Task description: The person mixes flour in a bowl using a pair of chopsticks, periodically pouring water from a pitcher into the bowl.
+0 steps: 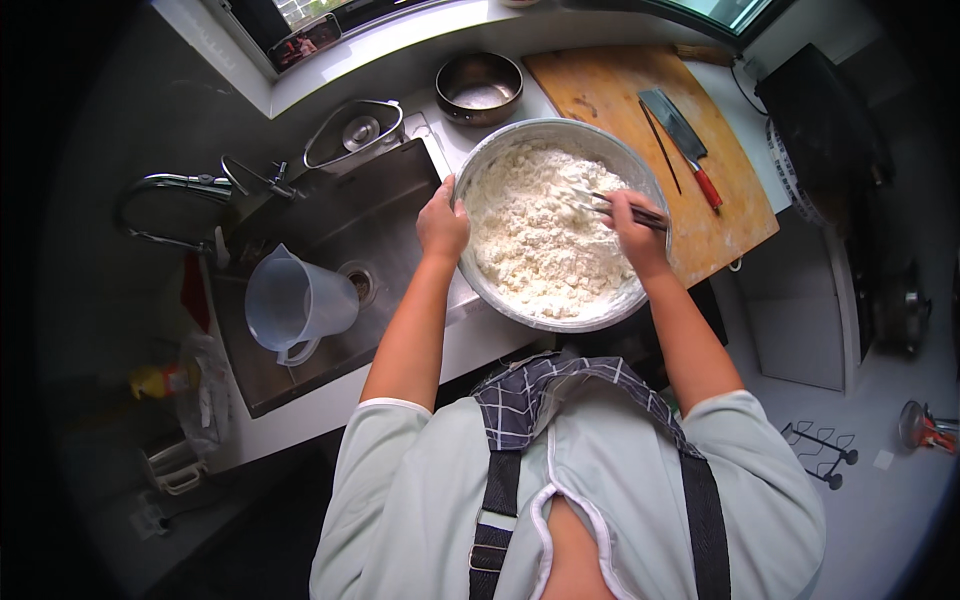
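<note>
A large metal mixing bowl (pixel 553 325) sits at the counter's front, partly over the wooden board's edge. Shaggy, floury dough (pixel 540 232) fills much of it, with loose white flour along the walls. My left hand (pixel 442 225) grips the bowl's left rim, the thumb side at the top. In my right hand (pixel 636 232) is a pair of dark chopsticks (pixel 649 217), held inside the bowl's right side. Their tips reach into the dough and look coated with flour.
Left of the bowl, a steel sink (pixel 315 382) holds a clear plastic measuring jug (pixel 292 300). A dark metal bowl (pixel 478 88) stands behind. On the wooden cutting board (pixel 600 82) lie a red-handled cleaver (pixel 679 127) and a thin dark stick (pixel 660 148). A faucet (pixel 180 187) arches at far left.
</note>
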